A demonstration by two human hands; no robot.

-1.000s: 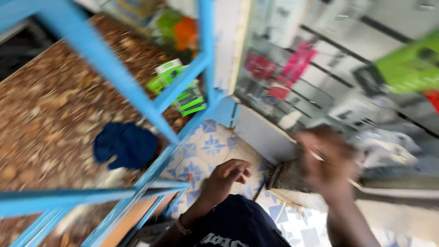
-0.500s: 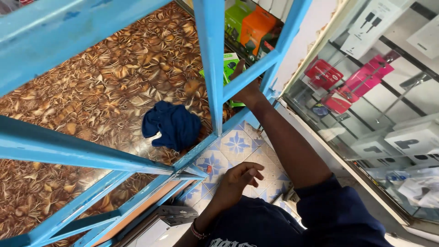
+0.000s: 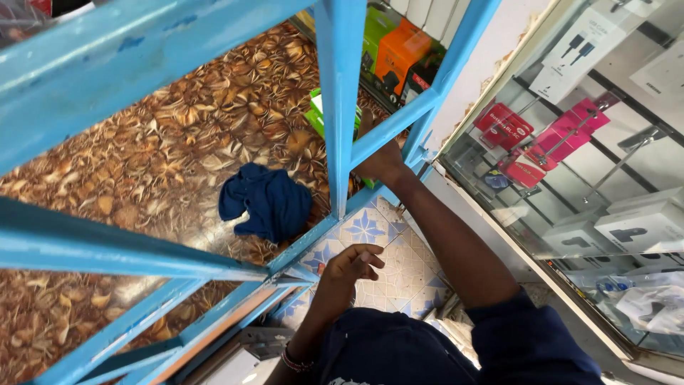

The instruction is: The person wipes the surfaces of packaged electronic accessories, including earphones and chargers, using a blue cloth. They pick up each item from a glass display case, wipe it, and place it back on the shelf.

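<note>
The right hand (image 3: 377, 160) is stretched out through the blue metal grille (image 3: 338, 107) near the middle of the frame, just right of the upright bar. It rests at a green box (image 3: 317, 114) that lies on the brown leaf-patterned worktop (image 3: 178, 142) behind the grille. The bar and the grille's slanted crosspiece hide most of the fingers, so I cannot tell whether the hand grips the box or only touches it. The forearm runs down to the lower right of the frame, ending in a dark blue sleeve (image 3: 527, 342).

The left hand (image 3: 353, 264) is in the lower middle of the frame, on the near side of the grille, above the blue-and-white patterned tiles (image 3: 395, 257). Its fingers are loosely curled inward and it holds nothing that shows. A beaded bracelet (image 3: 293, 360) sits on that wrist.

A crumpled dark blue cloth (image 3: 263, 199) lies on the worktop left of the upright bar, well apart from the green box and untouched by either hand. At the top of the frame, behind the grille, an orange box (image 3: 402, 53) and another green box (image 3: 376, 32) stand side by side against the wall.

On the right side of the frame a glass display case (image 3: 570, 142) holds pink and red packets (image 3: 534, 135) hung on hooks, with white boxes (image 3: 634, 224) on the shelf lower down
</note>
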